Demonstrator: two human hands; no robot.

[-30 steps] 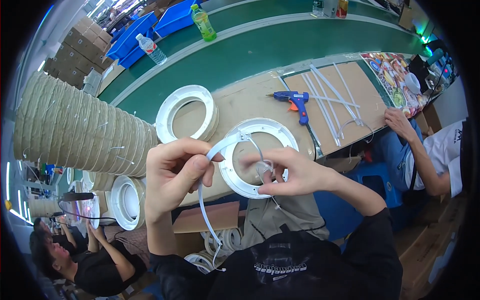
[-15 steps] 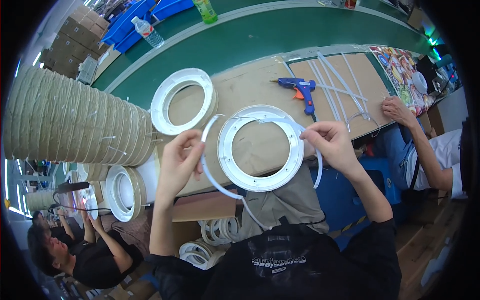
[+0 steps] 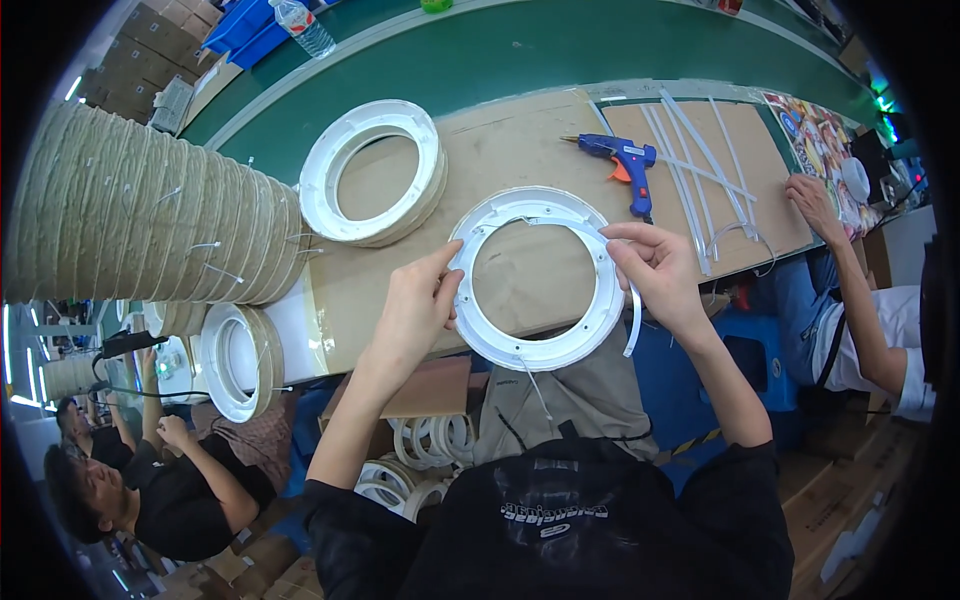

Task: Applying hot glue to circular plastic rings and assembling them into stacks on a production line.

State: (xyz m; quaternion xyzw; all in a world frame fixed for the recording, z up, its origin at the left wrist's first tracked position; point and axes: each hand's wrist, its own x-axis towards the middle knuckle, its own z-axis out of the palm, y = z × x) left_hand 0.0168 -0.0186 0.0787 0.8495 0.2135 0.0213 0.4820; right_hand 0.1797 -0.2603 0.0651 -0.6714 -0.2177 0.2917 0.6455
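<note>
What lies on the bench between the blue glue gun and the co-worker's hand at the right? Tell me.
In the head view, loose white plastic strips lie on the brown board between the blue glue gun and the co-worker's hand.

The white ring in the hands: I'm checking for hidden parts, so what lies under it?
Through the hole of the white ring, bare brown cardboard shows. The near rim overhangs the table edge, above grey cloth. Whatever lies directly beneath the band, the left hand and the right hand stays covered.
</note>
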